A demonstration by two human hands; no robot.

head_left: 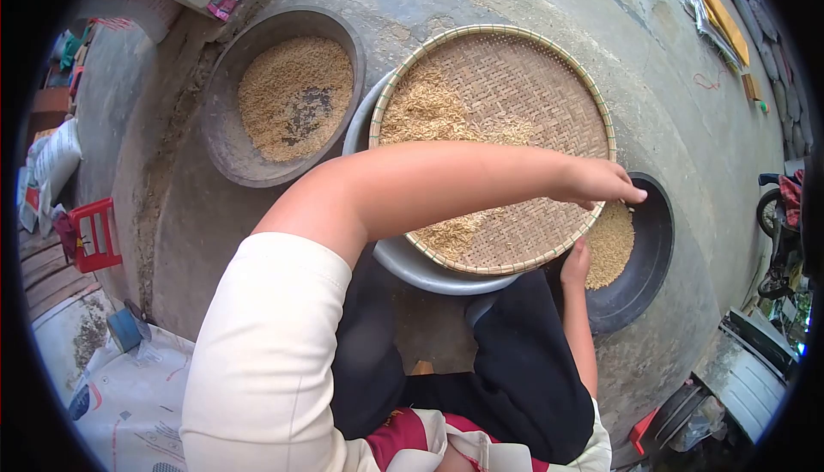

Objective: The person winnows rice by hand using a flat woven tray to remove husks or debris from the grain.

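Note:
A round woven bamboo winnowing tray (549, 86) rests over a grey metal basin (412, 276), with unhusked rice-like grain (429, 103) heaped on its left side. My left arm crosses above the tray. My left hand (605, 182) is over its right rim, beside a dark basin (659, 240); the fingers reach out over that basin and look apart. A tiny pale speck shows just below the fingertip. Lower down, my right hand (577, 264) grips the tray's lower right rim, its far fingers hidden. Paler grain (609, 249) lies in the dark basin.
Another wide basin (232, 150) with grain stands at the upper left. A red plastic chair (94, 236) and white sacks (56, 163) are at the far left. Bags (721, 21) lie at the upper right, and a motorbike (772, 214) is at the right edge.

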